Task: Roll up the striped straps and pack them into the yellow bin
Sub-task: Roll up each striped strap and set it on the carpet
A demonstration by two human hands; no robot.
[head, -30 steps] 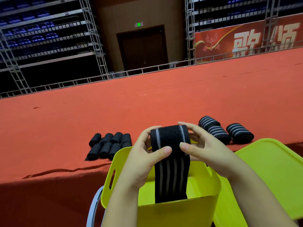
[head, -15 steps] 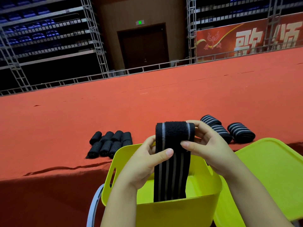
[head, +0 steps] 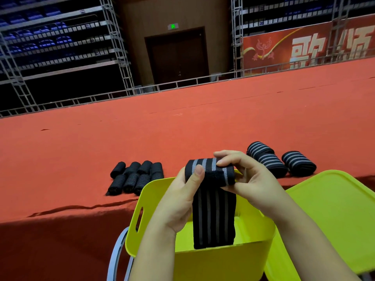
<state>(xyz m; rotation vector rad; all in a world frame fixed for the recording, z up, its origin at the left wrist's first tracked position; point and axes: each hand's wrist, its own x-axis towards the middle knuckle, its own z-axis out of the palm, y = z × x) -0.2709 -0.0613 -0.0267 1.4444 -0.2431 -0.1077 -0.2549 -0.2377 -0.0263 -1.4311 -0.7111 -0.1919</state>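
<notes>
A black strap with grey stripes (head: 214, 216) hangs from both my hands over the yellow bin (head: 203, 262), its lower end down inside the bin. The strap's top end is folded over into the start of a roll. My left hand (head: 180, 201) grips the left side of that roll, thumb on the front. My right hand (head: 249, 179) pinches its right side, fingers over the top and thumb underneath. Three rolled striped straps (head: 282, 161) lie on the red surface to the right. Several smaller dark rolls (head: 136, 177) lie to the left.
A yellow lid (head: 334, 220) leans at the right of the bin. The red carpeted platform (head: 182, 134) stretches away behind, with a drop at its front edge. A grey hoop (head: 115, 256) shows at the bin's lower left. Metal scaffolding and a railing stand behind the platform.
The top of the strap has been turned over toward me into a thicker fold. Both hands shifted slightly as they rolled it; the hanging part is a little shorter.
</notes>
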